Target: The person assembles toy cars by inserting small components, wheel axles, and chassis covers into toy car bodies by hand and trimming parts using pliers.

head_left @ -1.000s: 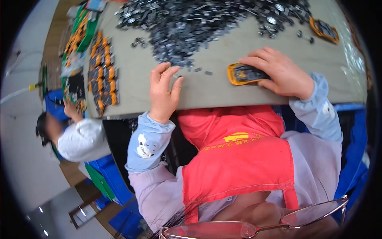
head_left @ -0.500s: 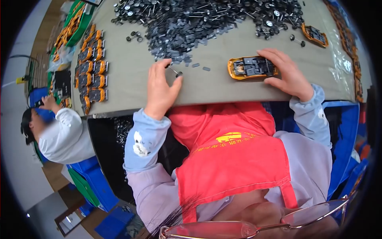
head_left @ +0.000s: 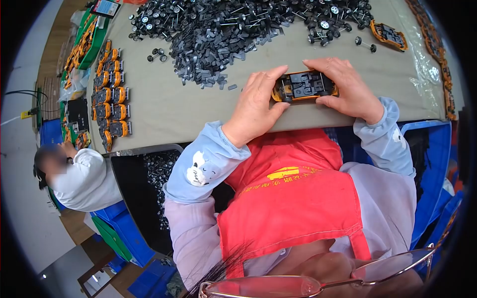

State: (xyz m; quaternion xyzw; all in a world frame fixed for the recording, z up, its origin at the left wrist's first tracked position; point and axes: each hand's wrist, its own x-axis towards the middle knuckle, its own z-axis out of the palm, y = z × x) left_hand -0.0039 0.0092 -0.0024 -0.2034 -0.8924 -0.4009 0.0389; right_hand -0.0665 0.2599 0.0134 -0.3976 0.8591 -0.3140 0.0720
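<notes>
An orange toy car (head_left: 307, 85) lies upside down near the table's front edge, its black underside facing up. My left hand (head_left: 254, 102) grips its left end between thumb and fingers. At the other end, my right hand (head_left: 348, 89) is closed round the car the same way. Dark wheels show along the car's near side; the fingers partly cover both ends. Beyond the hands lies a heap of small dark grey plastic pieces (head_left: 203, 59), with one loose piece near my left fingers.
Wheel axles (head_left: 248, 20) are piled at the back. Rows of orange toy cars (head_left: 110, 95) line the left side. Another upturned car (head_left: 388, 36) and a loose wheel axle (head_left: 365, 44) lie at the right. A black bin (head_left: 144, 198) stands below the table; a co-worker (head_left: 82, 171) sits at left.
My left hand has moved right from beside the heap onto the car's left end. The wheel axle it held no longer shows separately. The car has shifted slightly left with my right hand.
</notes>
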